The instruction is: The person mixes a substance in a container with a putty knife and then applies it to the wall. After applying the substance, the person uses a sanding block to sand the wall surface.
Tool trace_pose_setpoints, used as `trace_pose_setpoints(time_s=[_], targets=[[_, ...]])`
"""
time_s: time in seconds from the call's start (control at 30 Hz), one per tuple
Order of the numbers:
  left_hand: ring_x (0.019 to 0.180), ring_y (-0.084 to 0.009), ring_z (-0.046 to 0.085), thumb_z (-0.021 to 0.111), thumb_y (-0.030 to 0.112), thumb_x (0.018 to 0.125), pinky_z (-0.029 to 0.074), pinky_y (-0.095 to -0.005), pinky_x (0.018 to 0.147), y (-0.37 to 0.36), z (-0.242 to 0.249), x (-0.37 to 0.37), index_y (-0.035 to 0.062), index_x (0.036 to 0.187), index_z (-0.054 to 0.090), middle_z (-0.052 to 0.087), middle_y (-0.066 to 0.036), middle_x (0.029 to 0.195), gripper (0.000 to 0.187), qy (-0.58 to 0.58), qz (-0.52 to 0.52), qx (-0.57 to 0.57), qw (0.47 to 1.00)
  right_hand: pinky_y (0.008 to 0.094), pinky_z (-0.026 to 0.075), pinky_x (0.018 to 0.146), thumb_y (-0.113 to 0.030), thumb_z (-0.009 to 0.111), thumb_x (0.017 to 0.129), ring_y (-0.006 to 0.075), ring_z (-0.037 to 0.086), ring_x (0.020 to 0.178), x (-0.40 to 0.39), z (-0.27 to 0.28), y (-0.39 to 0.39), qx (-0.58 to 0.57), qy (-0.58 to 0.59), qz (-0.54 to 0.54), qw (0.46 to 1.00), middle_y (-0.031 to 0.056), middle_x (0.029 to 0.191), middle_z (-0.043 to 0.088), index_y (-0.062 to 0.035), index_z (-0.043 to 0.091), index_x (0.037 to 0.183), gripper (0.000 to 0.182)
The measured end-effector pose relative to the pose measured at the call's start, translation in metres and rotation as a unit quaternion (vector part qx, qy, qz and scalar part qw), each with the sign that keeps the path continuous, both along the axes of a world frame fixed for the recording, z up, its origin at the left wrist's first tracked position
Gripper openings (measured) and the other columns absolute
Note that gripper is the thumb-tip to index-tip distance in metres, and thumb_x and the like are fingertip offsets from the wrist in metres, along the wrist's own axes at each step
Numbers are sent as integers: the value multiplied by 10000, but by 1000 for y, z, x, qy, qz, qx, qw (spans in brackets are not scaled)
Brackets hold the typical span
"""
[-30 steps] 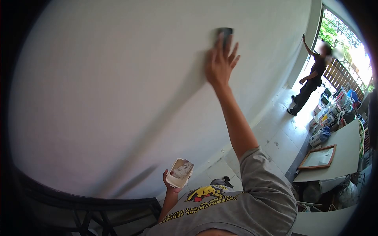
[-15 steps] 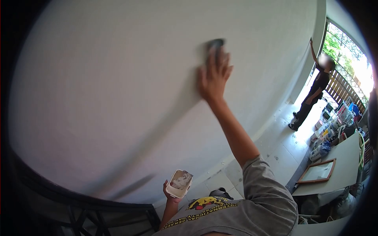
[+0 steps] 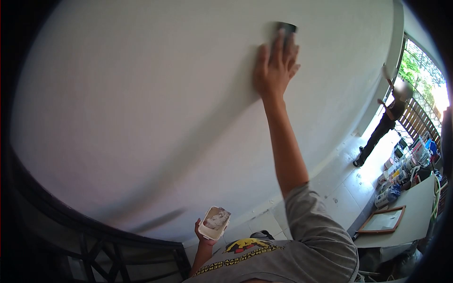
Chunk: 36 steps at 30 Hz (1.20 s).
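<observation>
High on the pale wall, my right hand presses a dark, flat, rectangular piece against the surface, fingers laid along it. Only its top end shows above the fingertips; whether it is a scraper or sandpaper I cannot tell. Lower down, near my waist, my left hand is wrapped round a small white plastic tub. Whitish paste smears the inside of the tub, and a greyish flat edge sticks out at its upper right corner.
A dark lattice-patterned frame runs along the lower left. At right, a person stands by the wall with an arm raised. Paint buckets, a wood-framed panel and a large board line the floor's right side.
My right hand has slid up and to the right along the wall with the dark flat piece. My left hand keeps the tub in place. The other person's arms have shifted.
</observation>
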State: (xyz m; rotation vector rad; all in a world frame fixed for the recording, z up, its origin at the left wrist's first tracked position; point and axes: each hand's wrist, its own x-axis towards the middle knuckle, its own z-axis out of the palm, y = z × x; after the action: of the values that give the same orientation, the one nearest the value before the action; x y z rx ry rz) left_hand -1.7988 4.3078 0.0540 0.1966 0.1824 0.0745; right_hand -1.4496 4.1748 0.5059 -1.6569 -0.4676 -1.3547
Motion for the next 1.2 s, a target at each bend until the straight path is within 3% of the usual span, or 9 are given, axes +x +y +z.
trace_pose_setpoints(time_s=[0.07, 0.17, 0.3, 0.43, 0.57, 0.77, 0.97, 1.07, 1.2], targets=[[1307, -437, 512, 488, 605, 906, 472, -608, 1003, -4, -9, -8, 140, 1437, 523, 521, -157, 1451, 707, 3, 12, -4, 1000, 730, 61, 1141, -504, 544, 946, 420, 83, 1532, -6, -1, 6, 113, 65, 15, 991, 112, 1658, 216, -240, 369, 1559, 689], [1298, -436, 523, 486, 602, 910, 493, -601, 985, -11, 2, 3, 135, 1433, 526, 528, -159, 1445, 702, -11, 34, -20, 999, 714, 70, 1154, -481, 558, 941, 431, 114, 1526, -28, -47, 25, -64, -34, -30, 997, 128, 1648, 240, -289, 401, 1538, 646], [1294, -431, 530, 486, 604, 911, 508, -593, 973, -9, -14, -3, 134, 1429, 532, 534, -162, 1437, 701, -26, 26, -25, 999, 668, 111, 1186, -289, 661, 877, 431, 176, 1512, -49, -152, 13, -291, -122, 56, 947, 127, 1632, 276, -383, 487, 1458, 614], [1293, -428, 532, 489, 601, 911, 509, -590, 974, -3, -18, -1, 134, 1429, 533, 536, -162, 1435, 699, -31, 20, -12, 999, 601, 136, 1211, -221, 629, 900, 418, 182, 1512, -30, -252, -23, -253, 3, 47, 966, 181, 1633, 245, -225, 432, 1514, 645], [1289, -421, 538, 493, 601, 909, 496, -593, 989, 0, -26, 1, 134, 1420, 540, 545, -155, 1429, 694, -7, 27, -13, 1000, 535, 131, 1224, -256, 471, 1035, 443, 119, 1520, -44, -351, -48, -150, 185, 60, 969, 253, 1637, 163, 30, 185, 1566, 667], [1296, -415, 533, 499, 605, 907, 472, -581, 1026, -6, -31, 2, 150, 1412, 547, 551, -143, 1427, 681, 0, 55, 0, 998, 487, 143, 1227, -243, 518, 1038, 438, 96, 1525, -90, -433, -85, -71, 371, 150, 914, 284, 1635, 124, 66, 120, 1562, 727], [1299, -416, 530, 510, 615, 902, 484, -579, 1015, -1, -37, 2, 171, 1416, 546, 549, -145, 1429, 681, 18, 26, -27, 999, 489, 142, 1224, -235, 480, 1043, 443, 90, 1526, -79, -309, -65, 16, 217, 192, 957, 293, 1633, 114, 58, 117, 1568, 702], [1300, -420, 528, 507, 620, 899, 485, -584, 1011, 3, -38, 0, 163, 1420, 541, 544, -149, 1432, 694, 7, 2, -15, 1000, 530, 129, 1219, -272, 463, 1035, 445, 88, 1527, -68, -241, -40, -29, 50, 210, 976, 279, 1642, 97, 23, 118, 1581, 710], [1303, -427, 523, 506, 614, 895, 488, -593, 1004, 8, -37, 0, 152, 1426, 534, 533, -154, 1443, 705, 4, -27, -12, 1000, 601, 91, 1205, -396, 446, 1022, 444, 86, 1528, -39, -157, -4, -122, -5, 131, 984, 234, 1657, 102, -80, 160, 1605, 722]])
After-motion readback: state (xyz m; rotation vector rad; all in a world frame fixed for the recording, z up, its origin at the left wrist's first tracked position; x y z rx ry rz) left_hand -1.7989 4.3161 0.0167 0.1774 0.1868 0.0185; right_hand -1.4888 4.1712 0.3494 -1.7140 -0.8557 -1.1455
